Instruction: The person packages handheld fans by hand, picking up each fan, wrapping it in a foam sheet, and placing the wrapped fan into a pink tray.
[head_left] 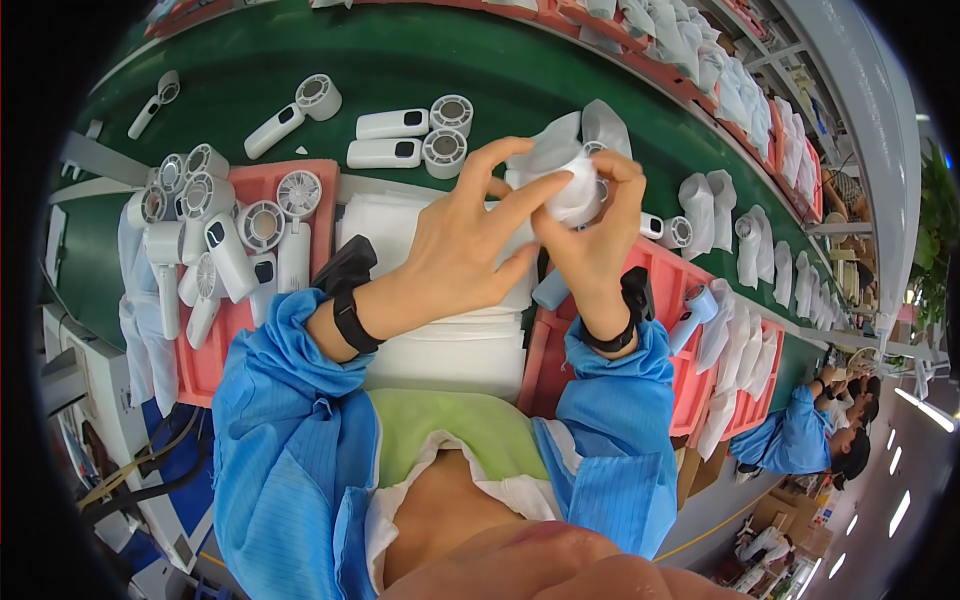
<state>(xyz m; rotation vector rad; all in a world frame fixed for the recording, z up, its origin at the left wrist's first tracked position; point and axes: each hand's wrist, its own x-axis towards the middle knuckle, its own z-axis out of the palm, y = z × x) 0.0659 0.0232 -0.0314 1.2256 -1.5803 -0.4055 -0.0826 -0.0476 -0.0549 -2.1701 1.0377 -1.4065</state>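
Observation:
Over the green belt, both hands are at a translucent white bag with a round white bundle in it. The rim of a handheld fan seems to show beside my right fingers, but most of it is hidden. My left hand has its fingertips on the bag's near side, with the thumb held apart below. Curled round the right side, my right hand grips the bag between thumb and fingers. Below my hands lies a stack of flat white bags.
A pink tray on the left is heaped with white handheld fans. More fans lie on the green belt. At right, a pink tray holds a blue fan and bagged ones. Farther right sits a co-worker.

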